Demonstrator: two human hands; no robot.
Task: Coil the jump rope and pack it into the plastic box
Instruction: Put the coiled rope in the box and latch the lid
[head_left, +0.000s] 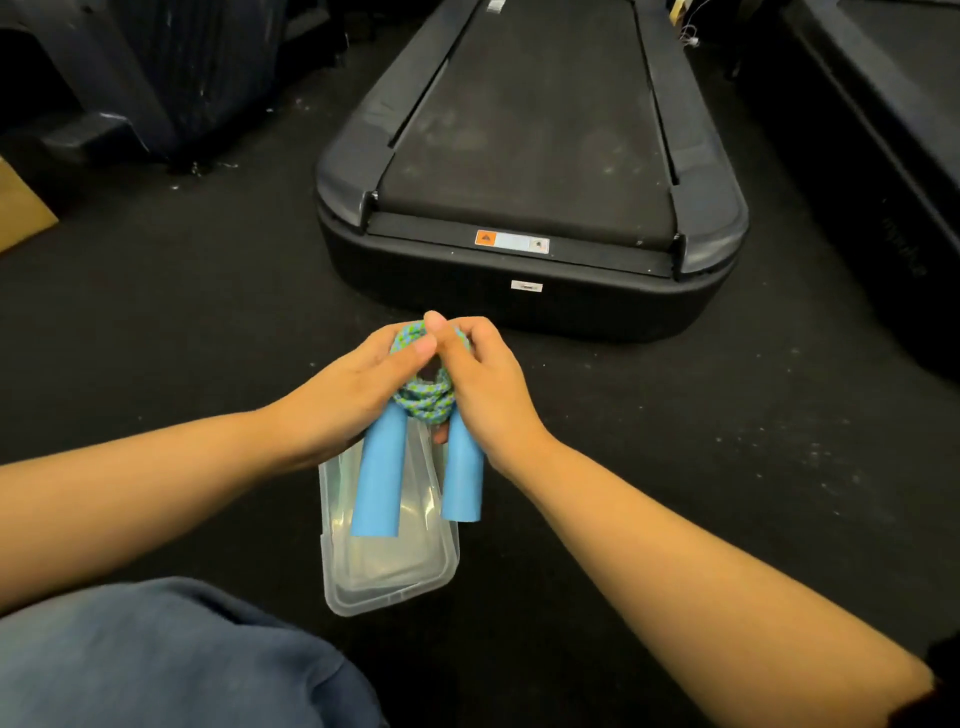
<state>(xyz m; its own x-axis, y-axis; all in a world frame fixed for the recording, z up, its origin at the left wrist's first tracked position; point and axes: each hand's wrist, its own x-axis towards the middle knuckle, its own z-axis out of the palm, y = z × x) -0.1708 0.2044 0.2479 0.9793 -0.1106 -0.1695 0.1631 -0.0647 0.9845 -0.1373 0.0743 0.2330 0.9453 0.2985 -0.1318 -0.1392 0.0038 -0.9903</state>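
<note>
The jump rope (423, 402) is a green and blue braided cord wound into a tight bundle, with two light blue handles (379, 480) hanging down from it side by side. My left hand (348, 395) grips the bundle from the left and my right hand (480, 384) from the right, fingertips meeting on top. Directly below, on the dark floor, lies the clear plastic box (389, 566), open and with nothing in it that I can see. The handles' lower ends hang over the box.
A black treadmill (524, 171) lies just beyond my hands. My knee in blue jeans (156, 660) is at the bottom left. A cardboard piece (21, 208) sits at the far left, dark equipment (883, 130) at the right.
</note>
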